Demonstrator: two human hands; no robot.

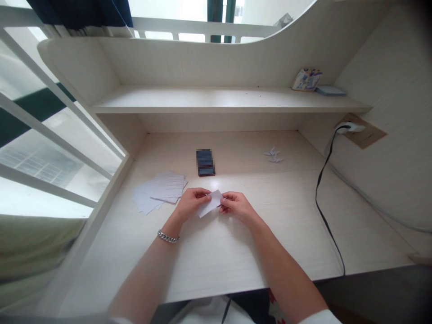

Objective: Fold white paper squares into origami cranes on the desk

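Surface point(209, 265): pale, light wood grain, built in below a single shelf point(202, 96) of similar finish. Back panel point(195, 63) above the shelf: pale, upper edge curving upward at right. Right wall point(388, 85): pale; wood-toned socket plate point(373, 136) fitted, white plug point(354, 127) seated, dark cable point(317, 193) hanging from it. Left side: white slanting rails point(56, 136); greenish fabric point(37, 247) below, blurred. Top: white railing point(189, 27), dark blue curtain point(84, 13) at left, dark green frame point(215, 11) near centre. Lighting: strong daylight behind the railing, partly overexposed; small glare spot point(214, 185) on the surface.
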